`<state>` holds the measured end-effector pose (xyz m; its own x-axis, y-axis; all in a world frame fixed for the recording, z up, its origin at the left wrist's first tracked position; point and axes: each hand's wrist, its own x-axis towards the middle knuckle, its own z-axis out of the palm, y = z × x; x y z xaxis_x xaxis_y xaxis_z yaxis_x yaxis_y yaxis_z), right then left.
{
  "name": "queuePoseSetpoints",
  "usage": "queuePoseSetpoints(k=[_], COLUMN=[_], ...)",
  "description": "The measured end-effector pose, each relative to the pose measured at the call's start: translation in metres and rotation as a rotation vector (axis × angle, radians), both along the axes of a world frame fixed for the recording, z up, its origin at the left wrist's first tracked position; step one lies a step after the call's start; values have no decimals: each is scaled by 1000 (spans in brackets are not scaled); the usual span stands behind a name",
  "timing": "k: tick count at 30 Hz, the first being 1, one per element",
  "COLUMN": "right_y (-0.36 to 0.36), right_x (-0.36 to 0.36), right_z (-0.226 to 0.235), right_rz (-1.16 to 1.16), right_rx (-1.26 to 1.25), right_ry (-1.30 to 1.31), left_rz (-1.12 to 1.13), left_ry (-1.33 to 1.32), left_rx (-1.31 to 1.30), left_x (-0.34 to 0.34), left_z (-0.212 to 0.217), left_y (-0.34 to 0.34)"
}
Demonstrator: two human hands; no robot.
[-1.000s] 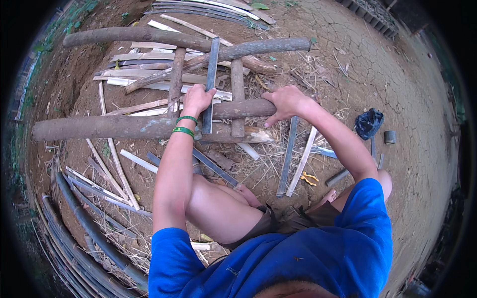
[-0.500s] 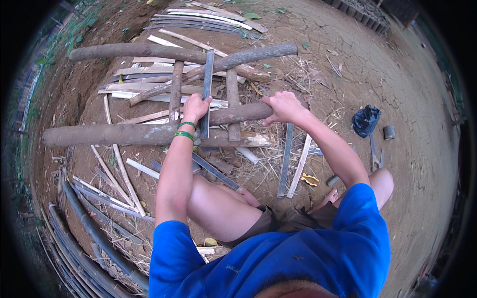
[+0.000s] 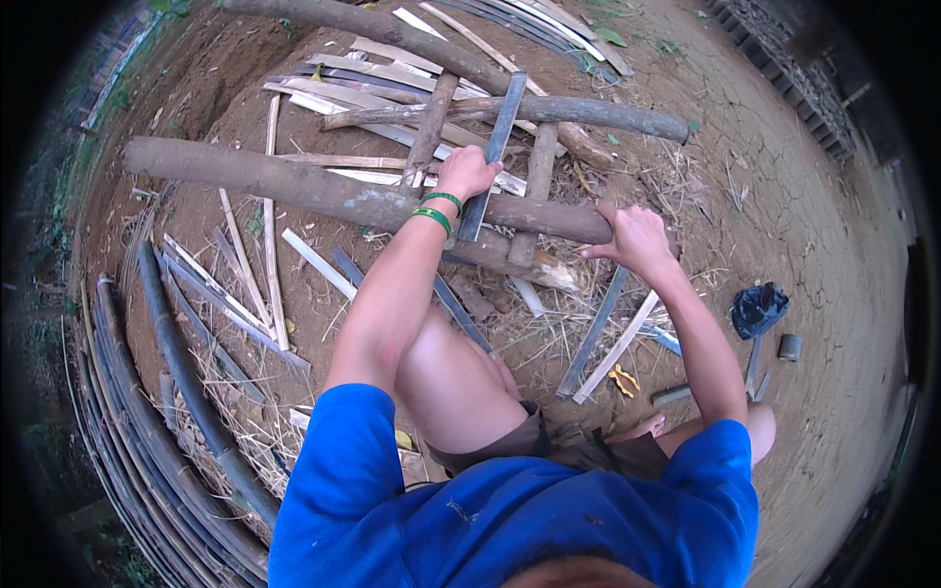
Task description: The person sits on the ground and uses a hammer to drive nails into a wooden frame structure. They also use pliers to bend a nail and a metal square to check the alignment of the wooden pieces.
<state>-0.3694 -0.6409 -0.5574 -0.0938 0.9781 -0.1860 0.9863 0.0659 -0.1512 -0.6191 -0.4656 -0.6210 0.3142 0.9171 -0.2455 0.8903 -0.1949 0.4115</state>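
My left hand [image 3: 467, 174], with green bands at its wrist, is closed around a flat dark-grey bamboo strip [image 3: 506, 125]. The strip lies slantwise across a frame of rough logs, between its two short crosspieces. One crosspiece [image 3: 431, 127] is left of the strip, the other [image 3: 539, 176] right of it. My right hand [image 3: 639, 241] is wrapped over the right end of a round pole [image 3: 559, 218]. That pole rests by the thick near log [image 3: 265, 181]. A thinner crooked pole [image 3: 608, 115] crosses the frame beyond my hands.
Split bamboo strips [image 3: 368, 93] are strewn under and behind the frame. Long bamboo poles [image 3: 181, 363] curve along the left. Yellow-handled pliers [image 3: 622, 380] lie before my legs. At right are a black plastic bag [image 3: 759, 309], a blade [image 3: 753, 365] and a small grey cylinder [image 3: 790, 347].
The view has swung, so the frame and both hands appear farther right and tilted. My left hand keeps its grip on the bamboo strip, my right on the pole end.
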Motion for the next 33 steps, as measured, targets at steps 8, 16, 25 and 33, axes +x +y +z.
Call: queuePoseSetpoints(k=[8,16,25,33], right_y=[4,2,2,-2], right_x=[4,7,9,9], right_z=[0,-12,-15,-13], right_rz=[39,113,87,39], right_rx=[-17,67,56,47], right_ry=[-50,-103,-135,-112], left_rz=[23,32,-49,-125], left_ry=[-14,-30,-18,-51], left_rx=[-4,-57,42,-22], left_x=[4,-4,0,-3], left_z=[8,-10,-22,-22], left_y=[-4,2,6,15])
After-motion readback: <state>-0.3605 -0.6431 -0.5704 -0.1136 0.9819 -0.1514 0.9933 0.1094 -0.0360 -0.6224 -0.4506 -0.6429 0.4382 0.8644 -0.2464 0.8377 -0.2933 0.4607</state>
